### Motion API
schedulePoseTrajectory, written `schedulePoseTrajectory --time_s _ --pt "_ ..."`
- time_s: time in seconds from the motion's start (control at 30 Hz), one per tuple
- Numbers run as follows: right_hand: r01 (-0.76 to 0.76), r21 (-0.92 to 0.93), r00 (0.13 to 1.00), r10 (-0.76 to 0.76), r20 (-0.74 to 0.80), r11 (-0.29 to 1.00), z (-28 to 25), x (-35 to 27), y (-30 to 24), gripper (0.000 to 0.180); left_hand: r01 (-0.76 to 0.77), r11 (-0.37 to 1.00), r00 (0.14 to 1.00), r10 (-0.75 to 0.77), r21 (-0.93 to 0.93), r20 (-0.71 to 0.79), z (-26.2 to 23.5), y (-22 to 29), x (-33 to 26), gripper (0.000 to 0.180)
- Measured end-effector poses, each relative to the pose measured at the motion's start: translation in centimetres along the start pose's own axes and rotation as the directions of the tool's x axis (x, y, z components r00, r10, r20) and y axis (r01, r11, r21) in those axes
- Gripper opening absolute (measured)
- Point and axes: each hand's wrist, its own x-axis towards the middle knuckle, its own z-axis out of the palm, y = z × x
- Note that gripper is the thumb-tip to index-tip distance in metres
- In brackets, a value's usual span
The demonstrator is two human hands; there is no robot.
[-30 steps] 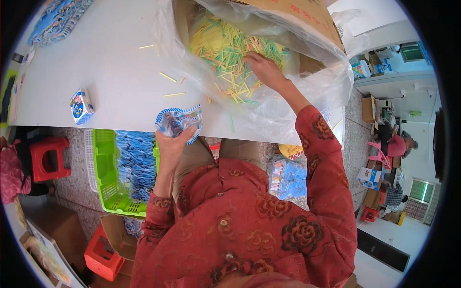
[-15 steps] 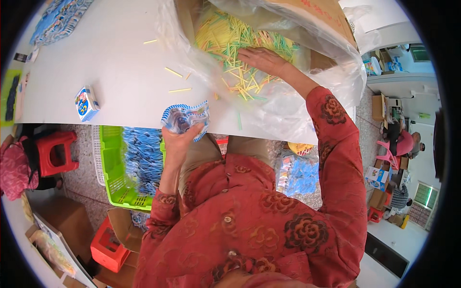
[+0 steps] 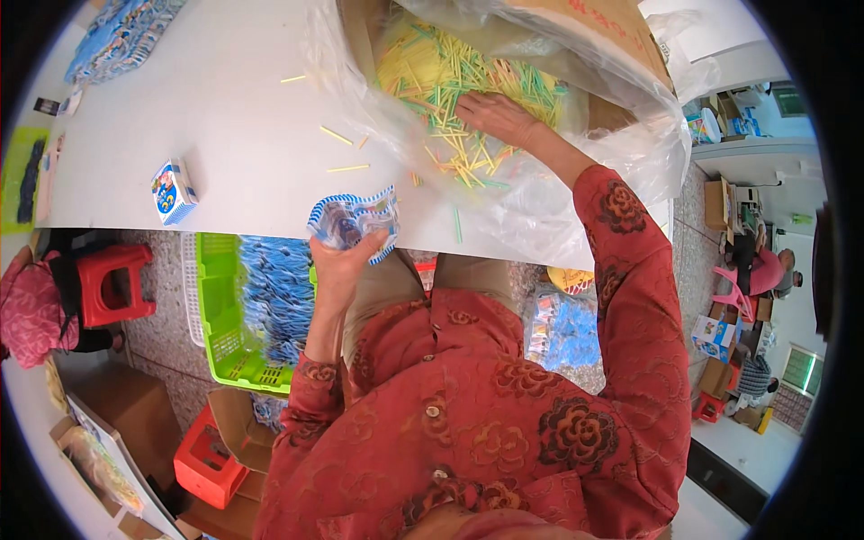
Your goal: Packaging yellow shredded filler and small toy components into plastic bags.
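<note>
My left hand (image 3: 340, 258) is closed around the lower part of a clear plastic bag (image 3: 353, 221) with a blue-and-white striped edge, at the table's near edge. The bag's mouth gapes; what lies inside is hard to make out. My right hand (image 3: 497, 119) reaches into a big cardboard box (image 3: 598, 38) lined with clear plastic sheeting (image 3: 531, 211). Its fingers are bent together, their tips among a heap of thin yellow, green and orange sticks, like short straws (image 3: 472, 153). Whether any are between the fingertips is hidden.
On the white table (image 3: 243, 117) stand a small blue-and-white box (image 3: 173, 191) and a stack of blue packaging (image 3: 121, 40). A few loose sticks (image 3: 347, 168) lie about. Below are a green crate (image 3: 220, 351) of blue packets and red stools (image 3: 115, 283). A person in pink (image 3: 36, 310) is at the left.
My right hand's fingers have curled in more among the sticks. My left hand keeps hold of the bag. The whole view has shifted slightly.
</note>
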Motion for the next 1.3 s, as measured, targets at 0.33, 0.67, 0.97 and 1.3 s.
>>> schedulePoseTrajectory --time_s 0.33,0.67,0.97,1.3 --pt "-0.055 0.013 0.998 0.055 0.005 0.998 0.2 0.1 0.2 0.009 -0.011 1.0 1.0 0.01 0.027 0.019 0.7 0.3 -0.5 0.031" --pt "-0.494 0.792 0.628 0.777 0.039 0.36 -3.2 -1.1 0.5 0.008 0.002 1.0 1.0 -0.003 0.023 0.007 0.7 0.4 -0.9 0.031" --pt "-0.534 0.811 0.57 0.81 0.136 0.24 1.2 -4.3 -2.5 0.025 0.005 0.998 1.0 -0.007 0.056 0.03 2.4 0.8 -0.5 0.031" --pt "-0.518 0.726 0.639 0.769 -0.023 0.452 1.2 -3.7 -4.3 0.025 -0.042 0.995 0.998 0.038 0.086 0.049 3.1 1.2 0.5 0.03"
